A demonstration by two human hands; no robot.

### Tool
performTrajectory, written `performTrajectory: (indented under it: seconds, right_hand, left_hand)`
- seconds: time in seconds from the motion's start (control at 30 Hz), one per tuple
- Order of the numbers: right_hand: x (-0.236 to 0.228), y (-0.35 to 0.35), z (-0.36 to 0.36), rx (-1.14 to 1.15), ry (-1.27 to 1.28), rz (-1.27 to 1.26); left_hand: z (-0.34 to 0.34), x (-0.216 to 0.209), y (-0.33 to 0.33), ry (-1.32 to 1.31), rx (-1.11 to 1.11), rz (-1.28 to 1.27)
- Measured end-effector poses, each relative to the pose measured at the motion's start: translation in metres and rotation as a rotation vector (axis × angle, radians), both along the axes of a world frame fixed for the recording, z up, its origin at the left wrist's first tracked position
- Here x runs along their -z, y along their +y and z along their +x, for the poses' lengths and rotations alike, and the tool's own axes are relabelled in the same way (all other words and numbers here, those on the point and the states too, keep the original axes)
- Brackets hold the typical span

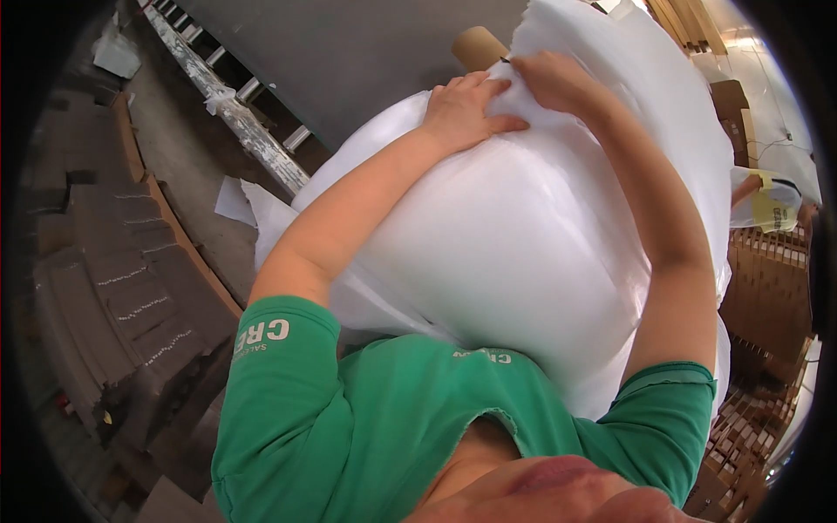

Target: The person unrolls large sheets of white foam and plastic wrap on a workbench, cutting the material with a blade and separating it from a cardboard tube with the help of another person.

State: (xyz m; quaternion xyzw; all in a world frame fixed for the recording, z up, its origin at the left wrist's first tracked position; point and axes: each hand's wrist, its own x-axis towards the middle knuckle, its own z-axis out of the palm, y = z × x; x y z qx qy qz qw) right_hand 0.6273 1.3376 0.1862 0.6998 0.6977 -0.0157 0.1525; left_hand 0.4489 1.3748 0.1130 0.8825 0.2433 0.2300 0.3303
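A large, bulky mass of white packing sheet (488, 253), smooth and slightly shiny, lies against my front and between my arms. My left hand (466, 112) rests on its upper part, palm down, with the fingers spread. Just to the right, my right hand (554, 83) is closed at the ragged edge of a raised part of the sheet. A small dark tip shows at its fingertips; what the fingers hold is mostly hidden. Beyond both hands, the end of a brown cardboard tube (478, 50) sticks out beside the sheet.
A dark grey flat surface (331, 52) lies beyond the sheet, with a scuffed metal roller frame (222, 96) along its left. Stacked flattened cardboard (139, 288) fills the left side. On the right are brown cartons (763, 288) and another person (767, 200).
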Motion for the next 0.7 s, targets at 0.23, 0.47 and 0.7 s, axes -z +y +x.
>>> performTrajectory:
  seconds: [0.23,0.47,0.7]
  right_hand:
    - [-0.040,-0.071,-0.010,0.044,0.070,-0.124]
    - [-0.094,-0.153,0.001,0.048,0.186,-0.283]
    - [-0.143,-0.238,-0.030,0.350,0.057,-0.192]
  left_hand:
    - [-0.001,0.007,0.000,0.020,-0.031,-0.014]
    - [-0.007,0.005,0.003,-0.004,-0.024,-0.101]
    - [-0.003,0.010,0.011,-0.143,-0.019,0.068]
